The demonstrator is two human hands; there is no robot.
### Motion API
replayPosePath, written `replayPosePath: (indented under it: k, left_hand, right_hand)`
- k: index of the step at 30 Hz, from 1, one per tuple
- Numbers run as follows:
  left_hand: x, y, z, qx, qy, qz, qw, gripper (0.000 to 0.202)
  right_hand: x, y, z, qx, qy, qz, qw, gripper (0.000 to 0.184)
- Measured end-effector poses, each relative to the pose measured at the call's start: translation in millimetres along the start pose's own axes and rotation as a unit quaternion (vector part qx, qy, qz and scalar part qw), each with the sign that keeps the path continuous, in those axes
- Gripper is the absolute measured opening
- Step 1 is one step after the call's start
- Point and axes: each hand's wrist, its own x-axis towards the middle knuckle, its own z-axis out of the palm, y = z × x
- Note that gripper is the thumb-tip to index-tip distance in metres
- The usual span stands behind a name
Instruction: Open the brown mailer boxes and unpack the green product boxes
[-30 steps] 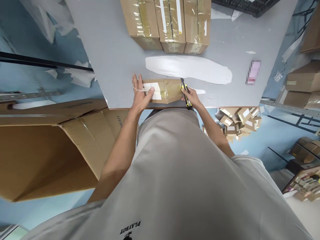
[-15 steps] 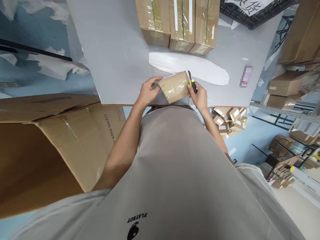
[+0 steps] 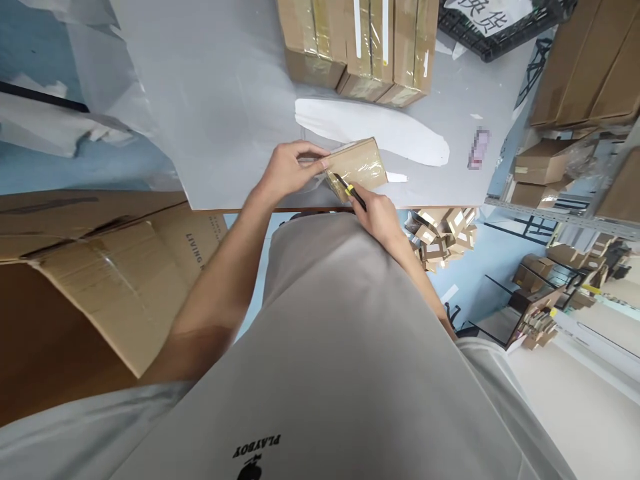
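A small cardboard box (image 3: 369,160) with shiny clear tape over it sits near the front edge of the grey table. My left hand (image 3: 293,167) grips its left corner between thumb and fingers. In my right hand (image 3: 377,212) is a black and yellow utility knife (image 3: 356,196), its blade pointing up and left across the taped face by the box's left end. Whether the blade touches the tape I cannot tell. Behind the box lies a long white sheet (image 3: 380,128) of paper or foam.
Taped cartons (image 3: 360,60) stand at the table's back, beside a black crate (image 3: 493,37) bearing a paper sign. A large open carton (image 3: 130,267) is at my left. Several small boxes (image 3: 443,237) lie piled below the table's right side. Shelving with cartons (image 3: 543,167) stands further right.
My right hand has moved left with the knife, from the box's right end to across its taped face. My left hand has closed further over the left corner. The view has shifted slightly.
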Motion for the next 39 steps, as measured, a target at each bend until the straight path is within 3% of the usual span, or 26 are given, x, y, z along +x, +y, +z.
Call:
replayPosePath:
  k: [11, 21, 25, 29, 34, 39]
  left_hand:
    - [-1.1, 16.6, -2.1, -0.052, 0.002, -0.003, 0.999, 0.033]
    - [4.2, 0.1, -1.8, 0.021, 0.002, 0.028, 0.999, 0.023]
    - [7.9, -3.4, -0.6, 0.031, 0.005, 0.014, 0.999, 0.018]
    - [5.5, 1.7, 0.9, 0.048, 0.02, 0.016, 0.999, 0.022]
    - [2.3, 7.8, -1.5, 0.049, 0.005, 0.008, 0.999, 0.044]
    - [2.7, 4.8, -1.9, 0.04, 0.016, 0.0, 0.999, 0.028]
  right_hand:
    - [6.0, -33.5, 12.3, -0.029, -0.006, 0.057, 0.998, 0.058]
    - [8.9, -48.4, 8.8, -0.047, -0.012, 0.077, 0.996, 0.05]
    - [15.9, -57.0, 7.6, -0.051, -0.014, 0.098, 0.994, 0.047]
    - [14.1, -66.1, 7.3, -0.065, -0.045, 0.133, 0.988, 0.044]
    - [13.4, -71.1, 15.6, -0.068, -0.045, 0.153, 0.985, 0.045]
    - [10.5, -72.5, 16.1, -0.077, -0.05, 0.149, 0.985, 0.044]
